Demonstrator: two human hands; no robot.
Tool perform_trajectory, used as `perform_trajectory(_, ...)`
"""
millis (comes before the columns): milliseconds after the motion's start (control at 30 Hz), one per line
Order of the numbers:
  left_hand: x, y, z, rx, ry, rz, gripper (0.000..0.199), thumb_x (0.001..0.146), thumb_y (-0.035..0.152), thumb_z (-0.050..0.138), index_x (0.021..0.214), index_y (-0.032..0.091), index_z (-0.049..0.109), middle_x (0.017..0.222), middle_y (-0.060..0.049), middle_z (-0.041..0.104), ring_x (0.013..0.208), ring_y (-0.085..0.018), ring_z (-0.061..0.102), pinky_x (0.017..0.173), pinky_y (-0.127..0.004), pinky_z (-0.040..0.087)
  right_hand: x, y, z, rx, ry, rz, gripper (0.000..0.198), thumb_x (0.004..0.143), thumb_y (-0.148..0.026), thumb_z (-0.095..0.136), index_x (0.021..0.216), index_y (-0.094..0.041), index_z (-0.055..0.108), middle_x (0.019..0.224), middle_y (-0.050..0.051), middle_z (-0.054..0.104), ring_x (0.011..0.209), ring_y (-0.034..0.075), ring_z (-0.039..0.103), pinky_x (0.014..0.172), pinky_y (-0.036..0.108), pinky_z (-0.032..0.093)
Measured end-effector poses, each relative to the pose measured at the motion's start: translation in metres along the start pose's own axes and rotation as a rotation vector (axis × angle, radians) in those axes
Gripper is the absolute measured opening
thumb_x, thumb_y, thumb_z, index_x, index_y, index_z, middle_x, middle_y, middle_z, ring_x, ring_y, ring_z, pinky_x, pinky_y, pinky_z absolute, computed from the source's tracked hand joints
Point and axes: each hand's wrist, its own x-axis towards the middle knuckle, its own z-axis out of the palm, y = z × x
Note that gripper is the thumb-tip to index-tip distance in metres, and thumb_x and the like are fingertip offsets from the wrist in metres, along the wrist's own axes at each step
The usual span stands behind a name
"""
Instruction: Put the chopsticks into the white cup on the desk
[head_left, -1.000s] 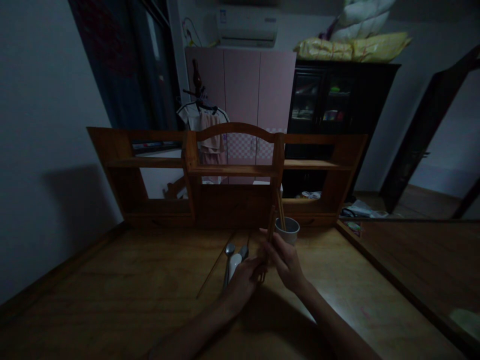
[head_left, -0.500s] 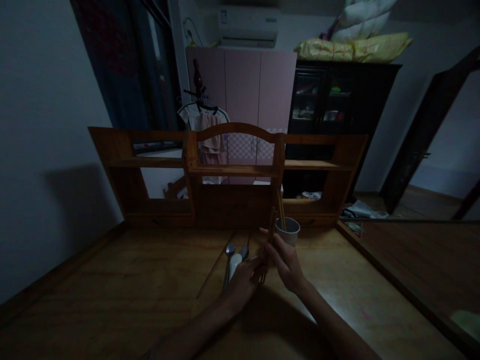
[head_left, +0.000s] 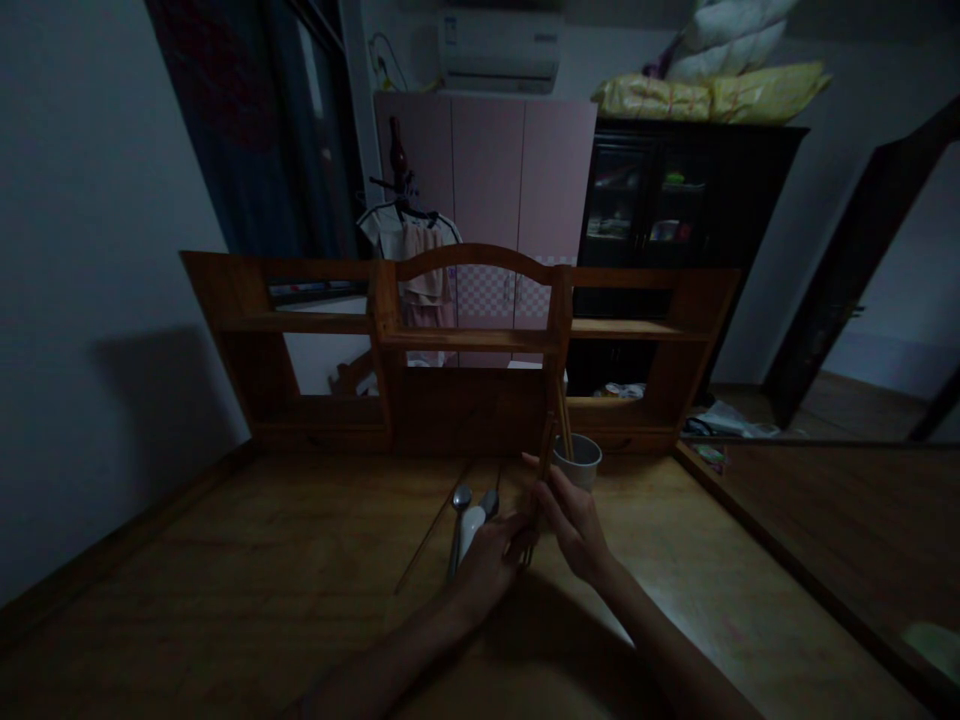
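Several wooden chopsticks stand nearly upright between my two hands, above the table. My left hand is closed around their lower part, and the ends poke out beneath it. Higher up, my right hand is closed on the same chopsticks. Just behind the right hand stands a white cup with more chopsticks leaning in it. Left of my hands lie a metal spoon, a white spoon and another dark metal spoon. A single chopstick lies slanted beside them.
The wooden table has a shelf unit along its back edge. A wall borders it at the left, and a raised wooden edge runs along the right. Pink wardrobe and dark cabinet stand behind.
Both hands stay on the chopsticks, whose tops have shifted very slightly to the right. The whole view has moved a little; the spoons and cup stay in place.
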Motion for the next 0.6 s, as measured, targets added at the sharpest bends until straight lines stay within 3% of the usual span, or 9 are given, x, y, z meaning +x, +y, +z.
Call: perform_trajectory(600, -0.0025, -0.0036, 0.0054, -0.01, 0.001, 0.002, 0.017, 0.088, 0.02, 0.047, 0.091, 0.018, 0.064, 0.095, -0.005, 0.067, 0.088, -0.02, 0.06, 0.079, -0.028, 0.044, 0.0016, 0.0011, 0.0001, 0.014, 0.053, 0.039, 0.038, 0.097, -0.036, 0.039, 0.129, -0.022, 0.053, 0.073, 0.0, 0.053, 0.067, 0.015, 0.052, 0.064, 0.025, 0.041)
